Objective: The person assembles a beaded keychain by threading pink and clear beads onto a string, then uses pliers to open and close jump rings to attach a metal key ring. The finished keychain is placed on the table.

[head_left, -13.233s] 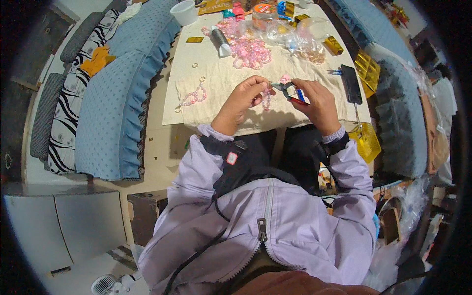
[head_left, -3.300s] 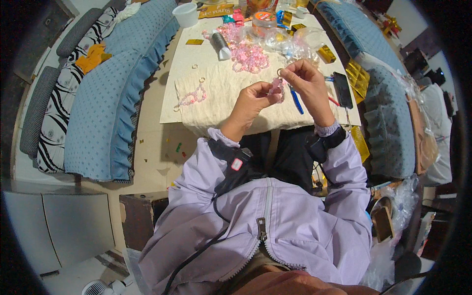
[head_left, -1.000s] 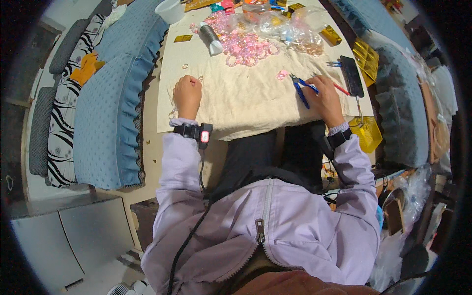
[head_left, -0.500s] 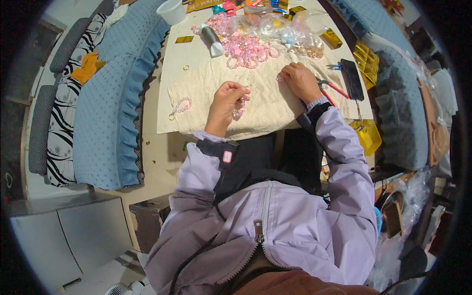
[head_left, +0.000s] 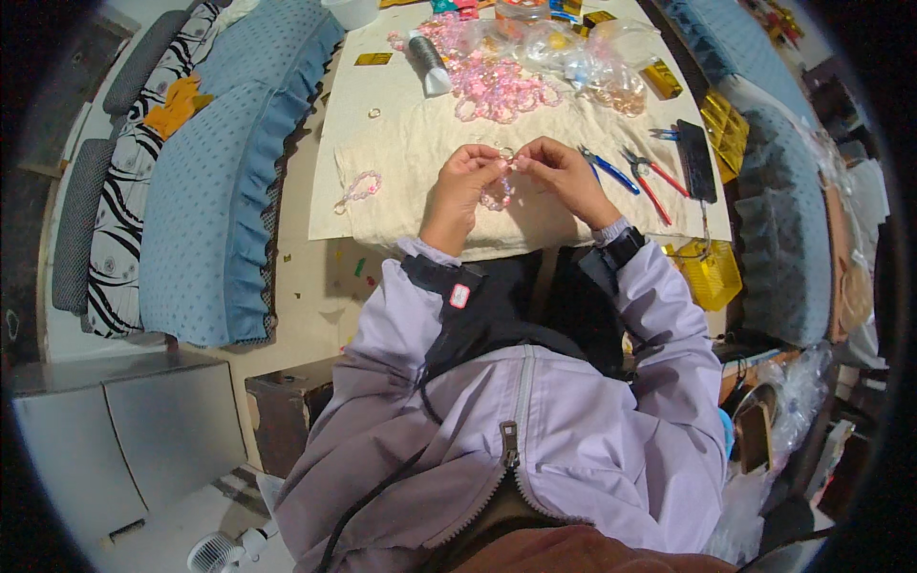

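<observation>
A strand of pink and lilac beads (head_left: pixel 495 200) hangs in a small loop beneath my fingertips, over the cream cloth (head_left: pixel 401 215). My left hand (head_left: pixel 462 187) is closed, thumb and forefinger pinching the strand's upper end. My right hand (head_left: pixel 565 180) meets it there, its fingertips also pinched at that end; the exact contact is partly hidden by the fingers. A small gold-coloured ring (head_left: pixel 505 153) shows just above both fingertips. To the left lies another looped bead strand (head_left: pixel 363 186) with a ring at its end. Beyond my hands is a heap of pink bead strands (head_left: pixel 492 91).
Right of my hands lie blue-handled pliers (head_left: pixel 616 172), red-handled pliers (head_left: pixel 654 186) and a dark phone (head_left: pixel 695 160). A spool of dark thread (head_left: pixel 427 65) and clear plastic bags (head_left: pixel 573 59) sit farther back. Blue-covered sofas (head_left: pixel 229 210) flank the table.
My right hand has moved left from beside the pliers to meet my left hand, uncovering the blue-handled pliers. My left hand has shifted slightly right with the bead strand.
</observation>
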A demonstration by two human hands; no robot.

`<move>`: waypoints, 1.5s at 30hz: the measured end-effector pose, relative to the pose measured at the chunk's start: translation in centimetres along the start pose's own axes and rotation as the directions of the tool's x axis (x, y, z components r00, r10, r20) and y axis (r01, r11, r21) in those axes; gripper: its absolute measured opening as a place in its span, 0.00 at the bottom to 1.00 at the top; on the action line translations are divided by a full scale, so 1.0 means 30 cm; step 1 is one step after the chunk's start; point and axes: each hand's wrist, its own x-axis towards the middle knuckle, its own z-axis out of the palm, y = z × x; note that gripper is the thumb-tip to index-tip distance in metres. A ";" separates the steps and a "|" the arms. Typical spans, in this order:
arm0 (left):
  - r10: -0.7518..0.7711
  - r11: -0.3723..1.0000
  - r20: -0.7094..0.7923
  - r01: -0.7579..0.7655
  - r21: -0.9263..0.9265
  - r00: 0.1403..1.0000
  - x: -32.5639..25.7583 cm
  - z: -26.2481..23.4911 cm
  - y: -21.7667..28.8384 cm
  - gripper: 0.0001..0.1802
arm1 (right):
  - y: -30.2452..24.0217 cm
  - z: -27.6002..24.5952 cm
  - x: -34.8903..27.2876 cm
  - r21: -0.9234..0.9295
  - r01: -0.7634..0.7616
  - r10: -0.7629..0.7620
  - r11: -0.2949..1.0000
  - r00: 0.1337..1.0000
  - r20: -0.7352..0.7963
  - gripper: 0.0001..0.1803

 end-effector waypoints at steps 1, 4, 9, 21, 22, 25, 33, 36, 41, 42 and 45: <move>-0.004 1.000 0.006 0.004 0.029 1.000 -0.002 0.000 -0.001 0.10 | -0.006 0.006 -0.004 0.001 -0.014 0.014 1.000 1.000 -0.011 0.10; 0.031 0.999 0.006 -0.031 0.044 0.999 -0.007 0.006 -0.015 0.10 | -0.010 0.015 -0.012 0.001 -0.040 0.040 0.999 0.998 -0.040 0.10; 0.046 0.998 0.022 -0.047 0.046 0.999 -0.002 0.008 -0.035 0.12 | 0.015 0.019 -0.007 -0.106 -0.004 -0.006 0.994 0.996 -0.093 0.10; -0.015 0.999 0.033 0.013 0.052 0.999 -0.004 0.004 -0.054 0.16 | 0.079 0.028 0.000 0.036 -0.036 0.040 0.999 0.993 -0.109 0.12; -0.011 0.999 0.035 0.009 0.049 0.999 -0.005 0.004 -0.055 0.16 | 0.082 0.027 0.001 0.050 -0.019 0.024 0.999 0.994 -0.102 0.13; -0.023 0.996 0.044 0.019 0.090 0.999 -0.003 -0.003 -0.053 0.18 | 0.082 0.027 -0.001 0.093 -0.037 0.045 0.995 0.995 -0.092 0.15; 0.005 0.988 0.064 -0.015 0.155 0.998 -0.003 0.001 -0.056 0.13 | 0.081 0.068 0.007 0.153 -0.110 0.129 0.982 0.985 -0.118 0.16; 0.010 0.988 0.087 -0.023 0.155 0.996 -0.001 -0.013 -0.054 0.13 | 0.094 0.083 0.010 0.208 -0.080 0.100 0.975 0.991 -0.086 0.16; 0.015 0.993 0.079 -0.024 0.116 0.997 0.006 -0.027 -0.059 0.11 | 0.110 0.099 0.013 0.094 0.031 -0.015 0.995 0.985 -0.172 0.17; 0.006 0.994 0.070 -0.014 0.107 0.998 0.007 -0.028 -0.059 0.11 | 0.113 0.100 0.016 0.024 -0.021 0.025 0.999 0.982 -0.187 0.17; 0.011 0.992 0.078 -0.021 0.123 0.997 0.015 -0.030 -0.050 0.10 | 0.115 0.104 0.016 -0.011 -0.005 0.003 1.000 0.979 -0.202 0.16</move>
